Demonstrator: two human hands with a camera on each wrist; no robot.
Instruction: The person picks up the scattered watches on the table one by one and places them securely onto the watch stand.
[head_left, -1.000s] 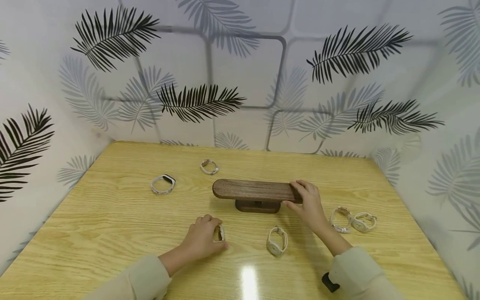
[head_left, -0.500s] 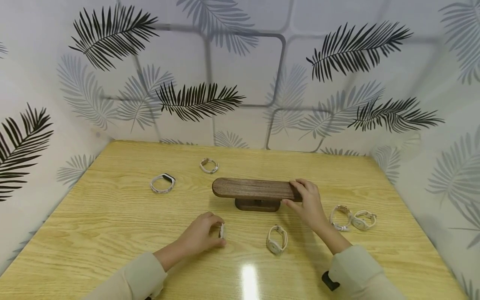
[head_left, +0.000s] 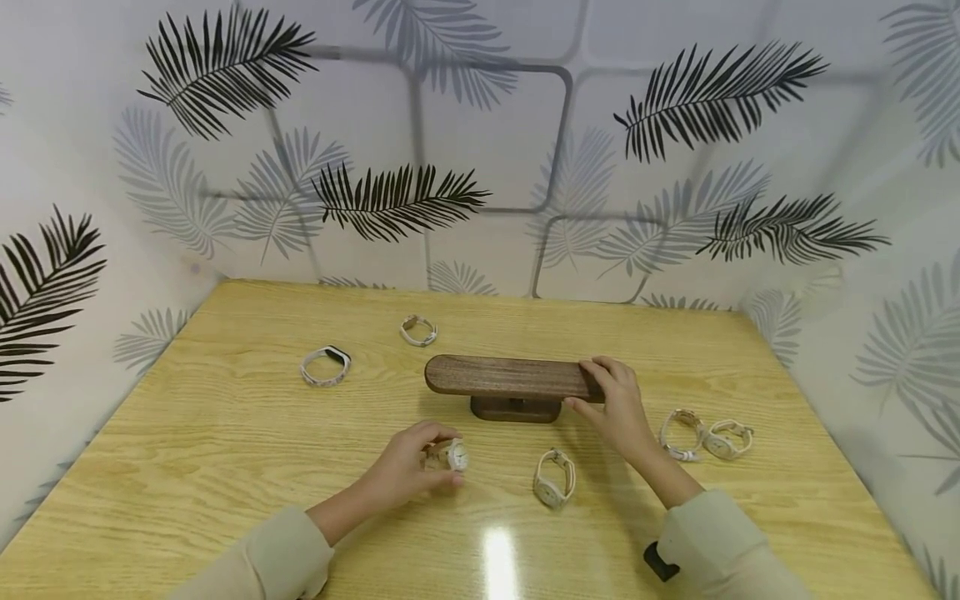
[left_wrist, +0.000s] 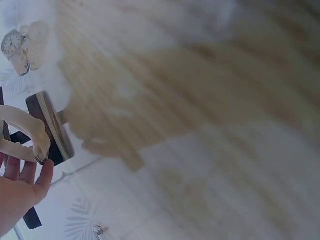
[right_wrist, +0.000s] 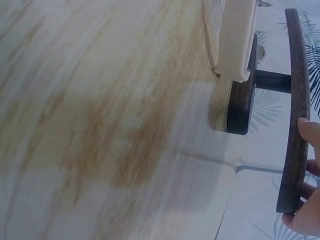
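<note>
In the head view my left hand [head_left: 411,467] pinches a wristwatch [head_left: 457,455] between thumb and fingers, its white dial turned to the right. The left wrist view shows its cream strap [left_wrist: 22,120] bent in a loop above the left hand [left_wrist: 22,187]. My right hand [head_left: 617,408] grips the right end of a dark wooden display stand [head_left: 502,377], thumb on the near side and fingers over the far side. From the right wrist, the stand's bar [right_wrist: 296,100] runs between the right hand's thumb and fingers [right_wrist: 306,220]. Between the hands lies a second cream watch [head_left: 551,493].
Two light-strapped watches, one rose-toned [head_left: 681,435] and one with a pale dial [head_left: 723,446], lie right of the right hand. A white fitness band [head_left: 326,367] and another small watch [head_left: 417,331] lie back left. Leaf-patterned sheeting [head_left: 480,250] borders the wooden table [head_left: 225,400].
The watch in my left hand has turned from edge-on, so that its dial now shows. That hand has shifted slightly to the right in the last half second. The right hand keeps its grip on the stand.
</note>
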